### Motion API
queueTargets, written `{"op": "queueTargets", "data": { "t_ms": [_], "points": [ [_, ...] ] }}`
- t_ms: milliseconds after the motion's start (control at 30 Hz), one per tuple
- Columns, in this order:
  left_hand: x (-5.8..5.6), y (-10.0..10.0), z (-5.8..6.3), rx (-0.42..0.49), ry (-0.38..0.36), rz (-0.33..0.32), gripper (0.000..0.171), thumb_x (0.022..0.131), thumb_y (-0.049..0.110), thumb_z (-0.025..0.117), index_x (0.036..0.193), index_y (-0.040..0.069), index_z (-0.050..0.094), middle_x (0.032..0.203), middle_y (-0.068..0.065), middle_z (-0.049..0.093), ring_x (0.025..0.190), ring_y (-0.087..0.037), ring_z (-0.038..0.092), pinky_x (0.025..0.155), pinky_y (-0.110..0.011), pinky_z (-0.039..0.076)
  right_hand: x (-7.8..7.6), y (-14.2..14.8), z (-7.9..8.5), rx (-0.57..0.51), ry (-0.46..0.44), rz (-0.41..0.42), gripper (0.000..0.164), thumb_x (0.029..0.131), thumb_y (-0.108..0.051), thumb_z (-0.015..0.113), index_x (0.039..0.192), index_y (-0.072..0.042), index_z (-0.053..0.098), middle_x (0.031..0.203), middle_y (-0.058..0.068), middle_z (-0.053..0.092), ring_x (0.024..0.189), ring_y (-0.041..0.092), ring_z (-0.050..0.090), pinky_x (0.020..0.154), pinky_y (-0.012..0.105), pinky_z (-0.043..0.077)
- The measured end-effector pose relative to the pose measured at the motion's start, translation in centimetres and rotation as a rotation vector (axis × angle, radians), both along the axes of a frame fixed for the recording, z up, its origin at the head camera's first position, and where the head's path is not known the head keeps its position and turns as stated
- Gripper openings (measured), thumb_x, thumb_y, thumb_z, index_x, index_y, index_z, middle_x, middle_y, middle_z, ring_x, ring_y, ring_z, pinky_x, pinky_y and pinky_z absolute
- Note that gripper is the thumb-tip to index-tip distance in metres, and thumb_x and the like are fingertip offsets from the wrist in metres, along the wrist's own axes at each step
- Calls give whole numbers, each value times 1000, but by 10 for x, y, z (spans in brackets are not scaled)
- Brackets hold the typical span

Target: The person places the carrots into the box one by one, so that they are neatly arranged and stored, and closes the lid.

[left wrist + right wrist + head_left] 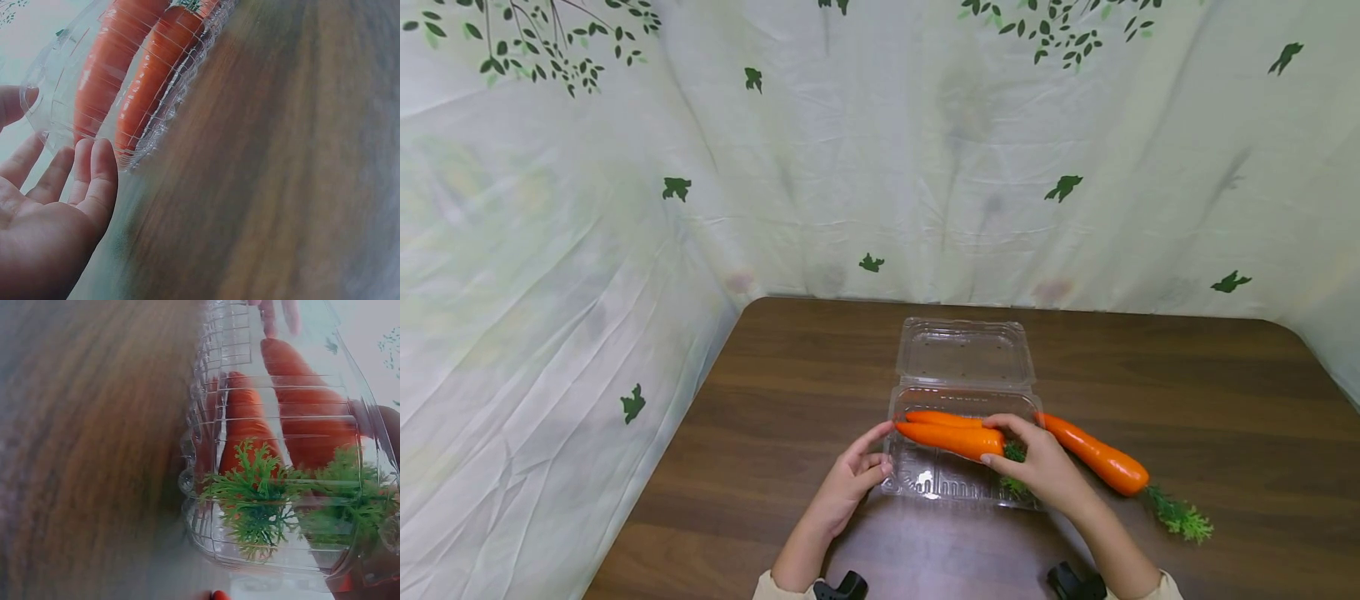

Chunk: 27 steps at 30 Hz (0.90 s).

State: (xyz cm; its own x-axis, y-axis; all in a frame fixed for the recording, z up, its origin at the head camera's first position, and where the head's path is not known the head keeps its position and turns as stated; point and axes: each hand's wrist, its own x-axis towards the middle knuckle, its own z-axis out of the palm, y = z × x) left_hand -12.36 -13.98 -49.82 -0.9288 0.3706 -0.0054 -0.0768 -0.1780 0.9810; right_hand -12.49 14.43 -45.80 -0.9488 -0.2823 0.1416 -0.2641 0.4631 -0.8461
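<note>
A clear plastic clamshell container (pixel 925 483) stands with its lid (pixel 964 352) folded back. Two orange carrots lie in its base, the front carrot (pixel 951 437) in front of the rear carrot (pixel 925 415). My right hand (pixel 1047 462) grips the front carrot near its thick end, thumb in front and fingers behind. Green leafy tops (pixel 250 500) show through the container wall. My left hand (pixel 850 475) holds the container's left side, with the index fingertip by the front carrot's tip. In the left wrist view, its fingers (pixel 100 181) touch the outer wall.
A third carrot (pixel 1097 454) lies on the brown wooden table (pixel 805 358) to the right, its tip by the container rim and its green top (pixel 1180 517) pointing right. A pale cloth with leaf prints (pixel 887 167) hangs behind the table and along its left.
</note>
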Motion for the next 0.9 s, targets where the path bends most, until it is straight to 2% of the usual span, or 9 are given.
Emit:
{"op": "queueTargets", "data": {
  "t_ms": [167,367,500,700,900],
  "points": [
    [0,-1,0,-1,11,-4,57,84,-7,53,136,1,34,138,-17,29,86,-15,50,72,-20,43,0,-1,2,22,-40,18,42,76,-28,71,112,-11,56,104,2,59,89,15,54,75,31,46],
    [0,-1,1,6,1,-12,56,84,-7,53,136,0,33,138,-19,28,86,-15,50,73,-19,43,-1,0,1,10,-26,14,38,80,-31,67,113,-13,57,108,2,58,93,16,54,78,34,45],
    [0,-1,2,5,-7,-16,56,84,-7,52,136,0,33,138,-19,27,86,-15,49,72,-19,43,-1,1,1,-54,-49,-3,34,85,-28,61,115,-11,57,110,4,57,94,18,53,76,32,46],
    [-1,-1,1,-1,-9,-21,56,84,-8,52,136,0,32,139,-19,26,86,-15,49,72,-19,43,-1,4,2,-180,-62,-9,33,88,-24,58,116,-6,56,113,7,58,104,21,52,85,33,43],
    [-1,0,1,-7,-19,-16,56,84,-8,52,136,0,33,139,-18,27,88,-17,49,72,-19,43,0,6,1,-296,-49,-22,30,89,-18,57,115,-2,55,115,13,56,107,26,51,84,23,42]
  ]
}}
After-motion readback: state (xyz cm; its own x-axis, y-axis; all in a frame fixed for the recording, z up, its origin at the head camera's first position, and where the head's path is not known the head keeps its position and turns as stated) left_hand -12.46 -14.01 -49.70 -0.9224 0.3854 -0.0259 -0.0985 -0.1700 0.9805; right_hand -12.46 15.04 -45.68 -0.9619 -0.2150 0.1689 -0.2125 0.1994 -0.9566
